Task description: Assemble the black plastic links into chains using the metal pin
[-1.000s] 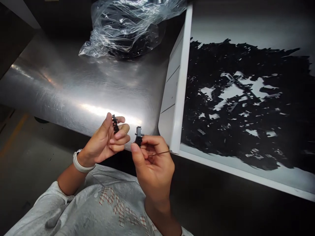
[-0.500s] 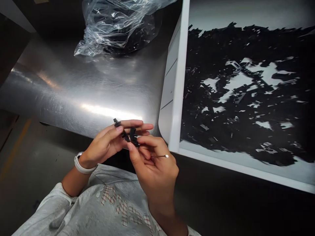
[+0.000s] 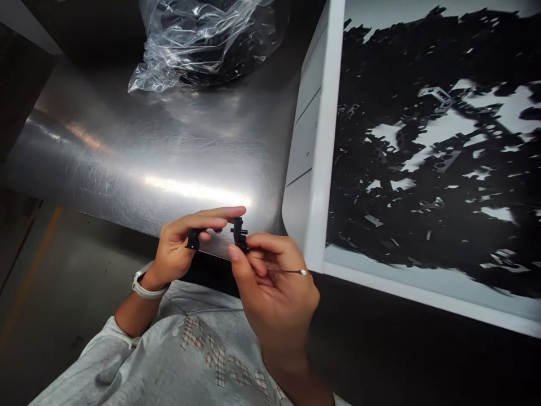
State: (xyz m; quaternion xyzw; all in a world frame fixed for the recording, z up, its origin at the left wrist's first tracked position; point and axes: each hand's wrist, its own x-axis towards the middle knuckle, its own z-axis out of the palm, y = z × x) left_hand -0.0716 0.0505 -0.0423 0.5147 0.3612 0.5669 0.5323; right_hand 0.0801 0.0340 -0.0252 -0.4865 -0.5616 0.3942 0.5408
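My left hand (image 3: 183,239) is closed around a small black plastic part (image 3: 193,239), part of which shows below the fingers. Between the thumb and forefinger of my right hand (image 3: 274,276) is another small black plastic part (image 3: 240,234), held upright with short pegs on its side. A thin stick with a white tip (image 3: 302,272), like a cotton swab, lies across the same hand, tucked under the fingers. The two black parts are a short gap apart, above the front edge of the metal table (image 3: 169,146).
On the right stands a white bin (image 3: 327,141) with many loose black plastic parts (image 3: 380,186) in it. A clear plastic bag (image 3: 203,51) with dark contents lies at the back of the table. Floor with a yellow line (image 3: 36,265) shows at the left.
My hands have drawn apart, so the two black parts are separated. The left hand's part has turned and dropped lower in the fingers. The view has shifted slightly, moving the bin rightward.
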